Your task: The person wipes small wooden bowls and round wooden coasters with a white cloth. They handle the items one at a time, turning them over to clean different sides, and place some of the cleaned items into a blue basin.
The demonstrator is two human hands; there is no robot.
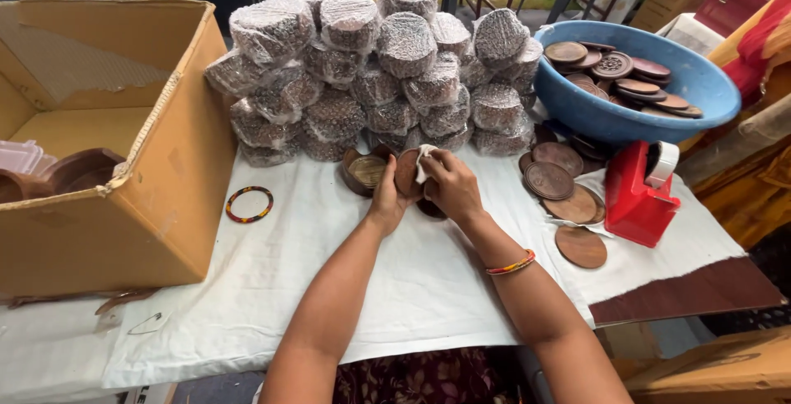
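**Both hands meet at centre, fingers curled**

The person's bare forearms reach forward and converge. The left hand (387,198) is cupped, thumb up, fingers closed in a grip. The right hand (451,187) presses close beside it, fingers bent and pinching. A beaded band circles the right wrist.

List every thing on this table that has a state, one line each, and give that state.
cardboard box: open, on its side, holding wooden pieces
blue basin: upright, part filled with wooden discs
wrapped bundles: sealed in wrap, stacked
wooden disc: held on edge by left hand
white cloth: pressed on disc by right hand
tape dispenser: upright, loaded
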